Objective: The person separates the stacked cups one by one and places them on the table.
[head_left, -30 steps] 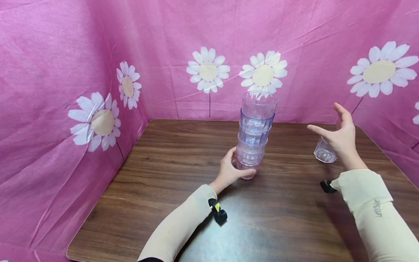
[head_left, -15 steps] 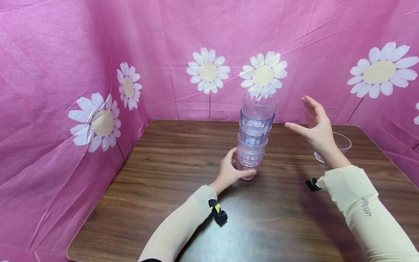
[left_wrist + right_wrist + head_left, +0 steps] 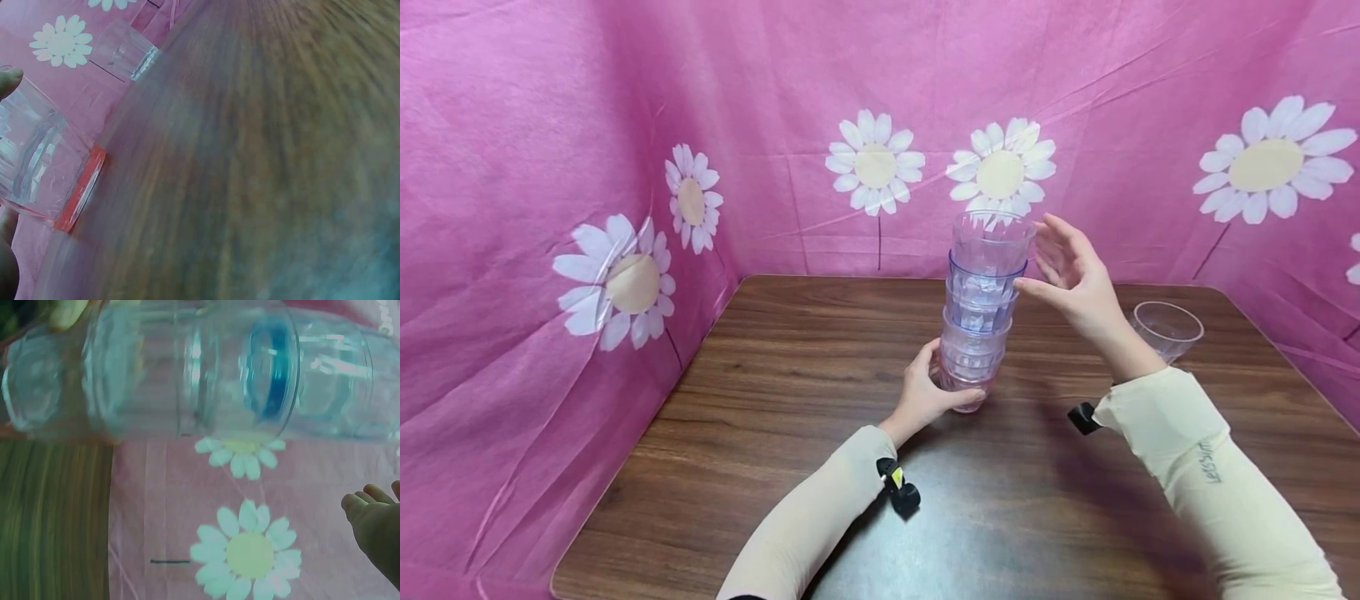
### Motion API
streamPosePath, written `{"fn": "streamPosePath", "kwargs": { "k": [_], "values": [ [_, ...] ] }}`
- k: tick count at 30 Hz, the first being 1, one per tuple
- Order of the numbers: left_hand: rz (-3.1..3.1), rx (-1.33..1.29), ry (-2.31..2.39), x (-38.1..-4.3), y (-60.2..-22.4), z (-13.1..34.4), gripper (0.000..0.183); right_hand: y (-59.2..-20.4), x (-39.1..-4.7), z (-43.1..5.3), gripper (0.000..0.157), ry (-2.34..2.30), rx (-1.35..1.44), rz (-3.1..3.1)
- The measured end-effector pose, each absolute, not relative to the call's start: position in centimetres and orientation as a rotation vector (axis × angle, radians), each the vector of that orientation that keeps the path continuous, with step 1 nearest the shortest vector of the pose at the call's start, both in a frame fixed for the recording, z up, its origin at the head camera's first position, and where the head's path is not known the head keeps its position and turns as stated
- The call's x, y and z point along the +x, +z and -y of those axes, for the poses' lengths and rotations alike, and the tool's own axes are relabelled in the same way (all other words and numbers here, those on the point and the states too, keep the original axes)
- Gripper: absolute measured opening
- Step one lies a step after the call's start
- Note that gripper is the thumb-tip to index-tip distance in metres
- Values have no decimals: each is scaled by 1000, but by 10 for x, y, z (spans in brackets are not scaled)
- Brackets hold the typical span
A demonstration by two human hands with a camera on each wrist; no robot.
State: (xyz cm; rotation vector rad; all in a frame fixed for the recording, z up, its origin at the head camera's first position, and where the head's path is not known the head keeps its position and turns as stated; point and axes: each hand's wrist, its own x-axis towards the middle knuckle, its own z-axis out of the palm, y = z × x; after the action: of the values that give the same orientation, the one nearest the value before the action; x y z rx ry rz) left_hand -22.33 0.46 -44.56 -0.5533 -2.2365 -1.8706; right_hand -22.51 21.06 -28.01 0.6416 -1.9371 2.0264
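A tall stack of clear plastic cups (image 3: 977, 321), some tinted blue and one pinkish at the bottom, stands upright on the wooden table. My left hand (image 3: 922, 392) grips it near the base, thumb across the front. The left wrist view shows the red-edged bottom cup (image 3: 53, 162) with fingertips at the frame's left edge. Beside the upper cups is my right hand (image 3: 1078, 283), fingers extended and thumb spread; whether the thumb touches the stack I cannot tell. In the right wrist view, the stack (image 3: 212, 375) lies across the top and the right fingers (image 3: 369, 512) appear apart from it.
One single clear cup (image 3: 1168, 329) stands at the right rear of the table (image 3: 760, 417), partly behind the right wrist. Pink cloth (image 3: 775, 100) printed with white daisies hangs close behind the table and along its sides.
My right hand has moved left, away from the single cup and over to the upper part of the stack. The left hand and the stack have stayed in place.
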Motion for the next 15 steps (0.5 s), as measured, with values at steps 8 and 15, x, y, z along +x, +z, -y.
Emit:
{"fn": "streamPosePath", "kwargs": {
  "k": [8,15],
  "values": [
    [2237,-543,-1894,-223,-446,-4,84,-273,-229,-195,79,2033,660,1998],
    [2238,-546,-1896,-224,-447,-5,84,-268,-232,-188,76,2048,709,1964]
  ]
}}
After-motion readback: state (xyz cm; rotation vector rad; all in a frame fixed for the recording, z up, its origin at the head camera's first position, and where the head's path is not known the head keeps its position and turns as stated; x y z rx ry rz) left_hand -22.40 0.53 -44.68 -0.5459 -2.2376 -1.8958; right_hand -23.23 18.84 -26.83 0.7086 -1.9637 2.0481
